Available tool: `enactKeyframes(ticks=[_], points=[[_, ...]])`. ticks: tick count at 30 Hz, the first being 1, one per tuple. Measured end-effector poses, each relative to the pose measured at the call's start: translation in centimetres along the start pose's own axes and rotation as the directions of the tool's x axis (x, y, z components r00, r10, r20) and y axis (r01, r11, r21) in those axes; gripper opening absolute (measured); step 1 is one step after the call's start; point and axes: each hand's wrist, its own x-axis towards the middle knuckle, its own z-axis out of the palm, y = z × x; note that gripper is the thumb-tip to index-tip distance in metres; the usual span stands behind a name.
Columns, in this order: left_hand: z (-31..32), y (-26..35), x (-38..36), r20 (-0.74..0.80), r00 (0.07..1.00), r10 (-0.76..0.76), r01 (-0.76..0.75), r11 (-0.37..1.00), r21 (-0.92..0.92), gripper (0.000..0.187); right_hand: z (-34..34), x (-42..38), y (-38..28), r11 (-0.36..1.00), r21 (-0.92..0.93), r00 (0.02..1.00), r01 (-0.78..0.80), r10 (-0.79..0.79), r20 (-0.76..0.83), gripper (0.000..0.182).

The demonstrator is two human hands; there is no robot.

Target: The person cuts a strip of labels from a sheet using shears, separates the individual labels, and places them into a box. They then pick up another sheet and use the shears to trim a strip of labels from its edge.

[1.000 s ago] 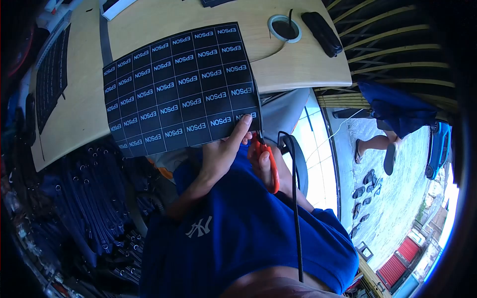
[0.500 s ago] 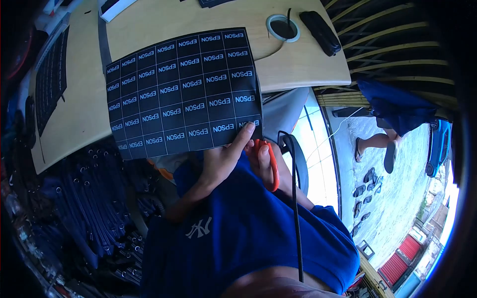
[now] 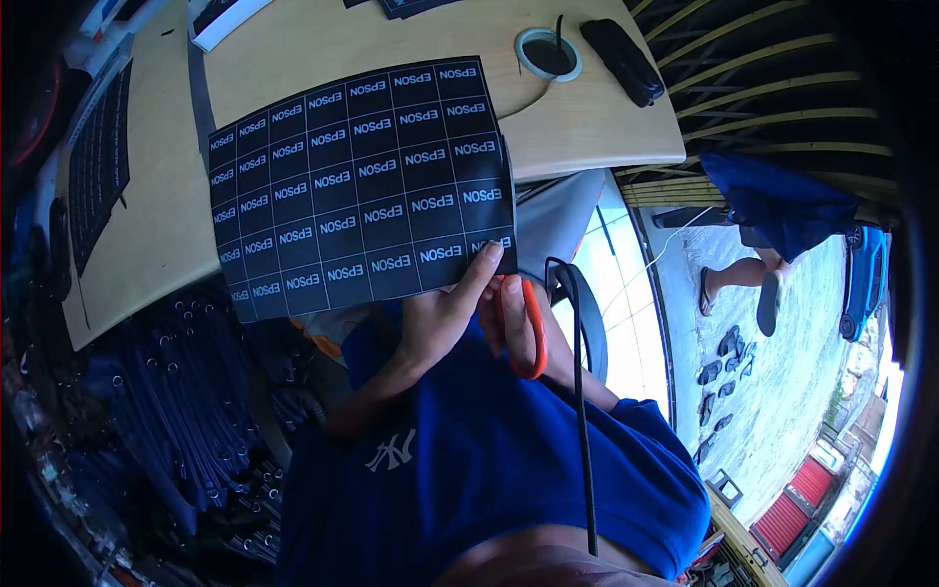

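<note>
A black sheet [image 3: 337, 186] printed with rows of white EPSON labels in a line grid spreads out in front of me, its lettering upside down. My left hand [image 3: 440, 323] grips it near the lower right corner, thumb on top and fingers hidden underneath. Close beside, my right hand [image 3: 507, 328] holds scissors by their orange handle [image 3: 536, 338]. The blades are out of sight, at or behind the sheet's right edge. A second dark edge shows along the right side of the sheet.
Beyond the sheet is a wooden table [image 3: 587, 127] with a cable hole [image 3: 548, 54], a black case [image 3: 622, 63] and another printed black sheet [image 3: 98, 166]. Dark blue straps [image 3: 186, 391] hang at the lower left. A black cord [image 3: 581, 411] runs down before me. A person's leg [image 3: 734, 279] shows at right.
The scissors' orange handle and my right-hand fingers have shifted slightly. The sheet and my left hand stay nearly in place.
</note>
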Motion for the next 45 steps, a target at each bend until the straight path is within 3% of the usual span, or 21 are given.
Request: enactKeyframes(ticks=[11, 13, 16, 18, 25, 30, 32, 39, 42, 44, 45], points=[[-0.2, 0.1, 0.0, 0.057, 0.998, 0.012, -0.012, 1.000, 0.002, 0.010, 0.0, 0.0, -0.7, 0.998, 0.003, 0.997, -0.056, 0.056, -0.052, 0.061], [0.2, 0.4, 0.0, 0.045, 0.999, 0.012, -0.013, 1.000, 0.017, 0.010, -0.4, 0.2, 0.2, 0.987, -0.135, 0.994, 0.087, -0.095, -0.052, 0.065], [0.4, 0.6, -0.4, -0.006, 0.997, 0.072, -0.072, 0.997, -0.001, 0.012, -0.5, 0.3, 0.2, 0.994, -0.078, 0.994, 0.076, -0.082, -0.079, 0.070], [-0.1, 0.4, -0.8, 0.114, 0.993, -0.014, 0.009, 0.999, 0.036, 0.010, -0.9, 0.3, 0.1, 0.995, -0.069, 0.992, 0.074, -0.080, -0.092, 0.068], [-0.1, 0.8, -1.2, 0.140, 0.990, -0.028, 0.020, 0.998, 0.055, 0.011, -1.4, 0.5, 1.1, 0.992, -0.112, 0.985, 0.062, -0.079, -0.155, 0.064], [-0.3, 0.4, -0.7, 0.101, 0.995, 0.023, -0.030, 0.997, 0.066, 0.014, -1.6, 0.3, 2.3, 0.983, -0.175, 0.982, 0.051, -0.081, -0.170, 0.064], [-0.2, 0.6, -0.4, 0.093, 0.995, 0.031, -0.036, 0.998, 0.055, 0.015, -1.1, -0.1, 1.9, 0.988, -0.144, 0.984, 0.051, -0.074, -0.162, 0.075], [0.4, -0.3, 0.3, -0.023, 1.000, -0.014, 0.015, 0.998, 0.065, 0.016, -2.0, -1.2, 1.7, 0.999, -0.016, 0.993, -0.031, 0.029, -0.116, 0.076], [0.2, 0.0, 0.6, -0.054, 0.998, -0.028, 0.030, 0.999, 0.039, 0.016, -2.7, -2.0, 1.0, 0.997, -0.052, 0.992, -0.048, 0.042, -0.119, 0.076], [0.2, 0.1, 0.9, -0.057, 0.998, -0.020, 0.022, 0.999, 0.040, 0.016, -3.6, -2.7, 0.4, 0.968, -0.242, 0.997, -0.066, 0.052, -0.061, 0.075], [0.2, 0.2, 0.9, -0.054, 0.998, -0.015, 0.017, 0.999, 0.041, 0.016, -3.8, -2.9, 0.5, 0.968, -0.241, 0.997, -0.066, 0.053, -0.058, 0.075]])
